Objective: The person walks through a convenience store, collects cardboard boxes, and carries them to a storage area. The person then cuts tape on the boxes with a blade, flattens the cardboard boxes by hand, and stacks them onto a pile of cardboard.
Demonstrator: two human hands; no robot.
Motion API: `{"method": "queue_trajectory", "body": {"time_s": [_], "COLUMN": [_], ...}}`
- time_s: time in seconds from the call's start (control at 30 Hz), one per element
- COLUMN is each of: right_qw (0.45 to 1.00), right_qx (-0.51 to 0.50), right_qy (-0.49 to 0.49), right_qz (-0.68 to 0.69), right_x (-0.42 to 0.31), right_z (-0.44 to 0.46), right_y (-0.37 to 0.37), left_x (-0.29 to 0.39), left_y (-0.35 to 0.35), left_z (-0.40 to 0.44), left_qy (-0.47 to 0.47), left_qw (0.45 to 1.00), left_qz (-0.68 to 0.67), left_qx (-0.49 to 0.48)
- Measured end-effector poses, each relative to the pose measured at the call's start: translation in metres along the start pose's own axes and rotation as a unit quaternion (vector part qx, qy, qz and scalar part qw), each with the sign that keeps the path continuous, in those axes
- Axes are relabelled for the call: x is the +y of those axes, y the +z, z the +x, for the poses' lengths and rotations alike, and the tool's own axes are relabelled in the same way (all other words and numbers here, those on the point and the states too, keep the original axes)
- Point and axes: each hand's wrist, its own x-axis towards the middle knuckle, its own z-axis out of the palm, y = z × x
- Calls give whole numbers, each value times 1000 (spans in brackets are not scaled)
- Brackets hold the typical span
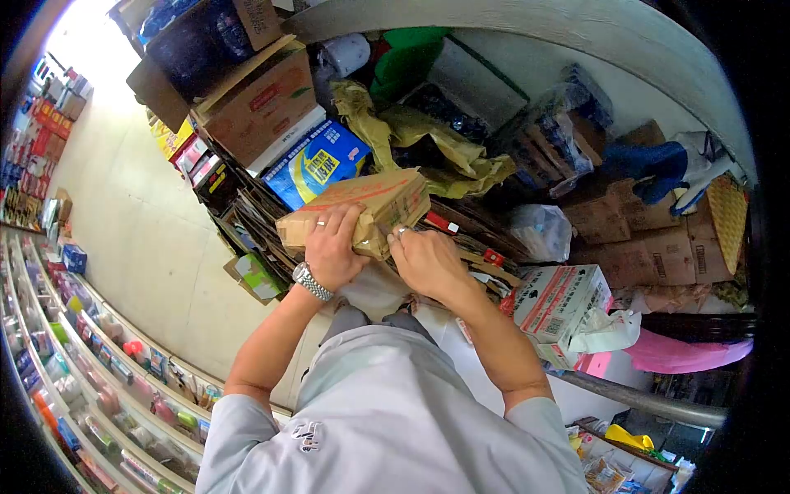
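Box [378, 188] is sitting under the fingers of the left hand [333, 247], which are lying across its top; those of the right hand [426, 262] are resting curled at its crumpled near corner. Cannot tell whether either is gripping. Card is looking stiff, dry, not slippery; weight unclear. Opposite sides are seeming surest to hold. Beyond the left fingers, a blue pack [317, 165] is lying.

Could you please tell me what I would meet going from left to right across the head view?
Small blue box → brown cardboard box with red print → white carton with red and black print → bright pink draped sheet.
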Motion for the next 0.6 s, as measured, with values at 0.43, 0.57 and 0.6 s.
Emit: {"method": "queue_trajectory", "body": {"time_s": [0.43, 0.57, 0.6], "right_qw": [986, 988, 986], "right_qx": [-162, -145, -161], "right_qy": [1, 38, 23], "right_qz": [34, 28, 24], "right_x": [37, 41, 45], "right_z": [21, 15, 17], "right_y": [-3, 2, 3], "left_x": [4, 8, 9], "left_y": [13, 26, 26], "left_z": [0, -3, -1], "left_qy": [14, 6, 9], "left_qw": [994, 992, 992], "left_qz": [-26, -74, -75], "left_qx": [-104, -103, -106]}}
